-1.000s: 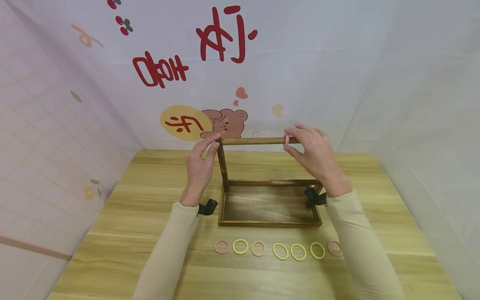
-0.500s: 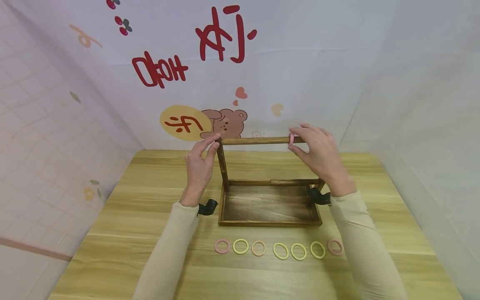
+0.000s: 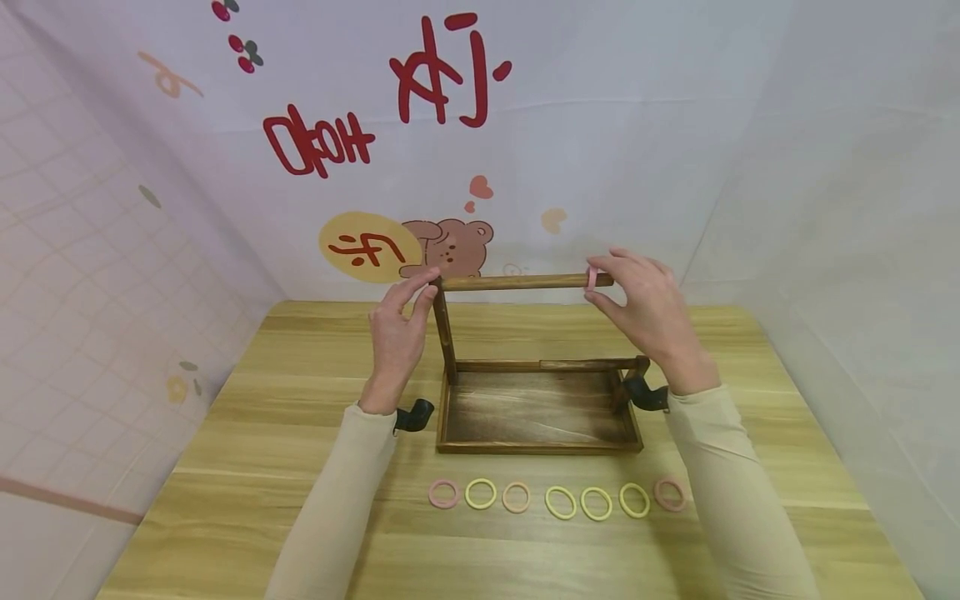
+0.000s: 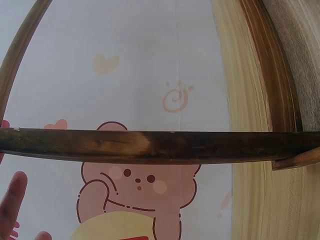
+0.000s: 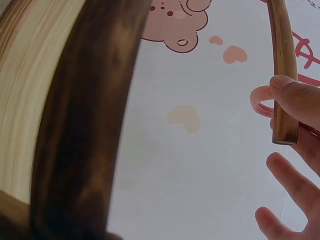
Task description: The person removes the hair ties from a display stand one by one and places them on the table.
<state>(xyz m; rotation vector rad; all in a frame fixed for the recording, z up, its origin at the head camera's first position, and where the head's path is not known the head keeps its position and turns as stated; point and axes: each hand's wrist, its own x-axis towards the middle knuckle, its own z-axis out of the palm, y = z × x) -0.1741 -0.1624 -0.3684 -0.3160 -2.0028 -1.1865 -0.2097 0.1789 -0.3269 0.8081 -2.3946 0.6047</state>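
Note:
A dark wooden stand has a shallow tray base and a post at the left, from whose top a wooden rod reaches right. My left hand pinches the post's top corner between thumb and fingers. Near the rod's free end my right hand pinches a pink ring by thumb and forefinger. In the right wrist view the pink ring circles the rod, whose cut end shows just below it. The other fingers of that hand are spread apart.
On the wooden table, in front of the tray, lies a row of several pink, yellow and peach rings, among them a yellow ring and a pink ring. A shorter dark bar sits low behind. A printed cloth hangs at the back.
My right hand has slid the pink ring rightward along the rod toward its free end, which now shows past the ring. My left hand has stayed at the post's top.

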